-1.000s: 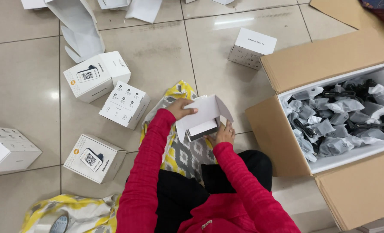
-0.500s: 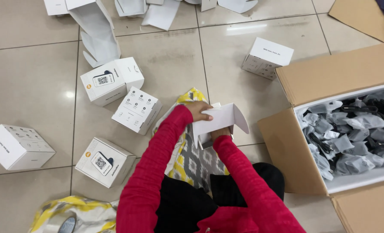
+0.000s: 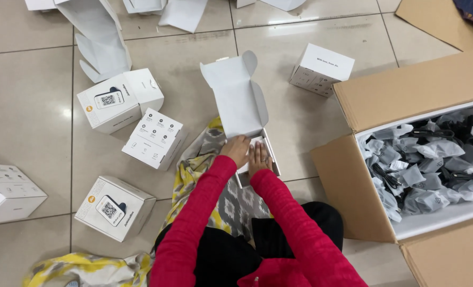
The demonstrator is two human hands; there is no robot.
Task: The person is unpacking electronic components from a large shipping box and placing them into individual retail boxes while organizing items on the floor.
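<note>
Floor: pale glossy tiles [image 3: 29, 117], with a yellow and grey patterned cloth [image 3: 194, 170] under the seated person.
Step in hand: a small white box [image 3: 244, 114] stands open on the floor in front of the knees, lid flap up on its far side — I judge the hands are setting or pressing something inside it.
Left hand [image 3: 236, 150]: fingers down in the near left part of the box, touching it; a firm grasp I cannot tell.
Right hand [image 3: 260, 157]: flat, palm down, in the box mouth.
Next move: it probably calls for folding the lid flap toward the near side.
Around: closed white boxes [image 3: 119, 101] on the left, one more [image 3: 321, 69] far right; a large brown carton [image 3: 406, 138] on the right with grey wrapped items [image 3: 433, 159].
Hidden: the box content is covered by the hands; the carton is cut off at the right edge.
</note>
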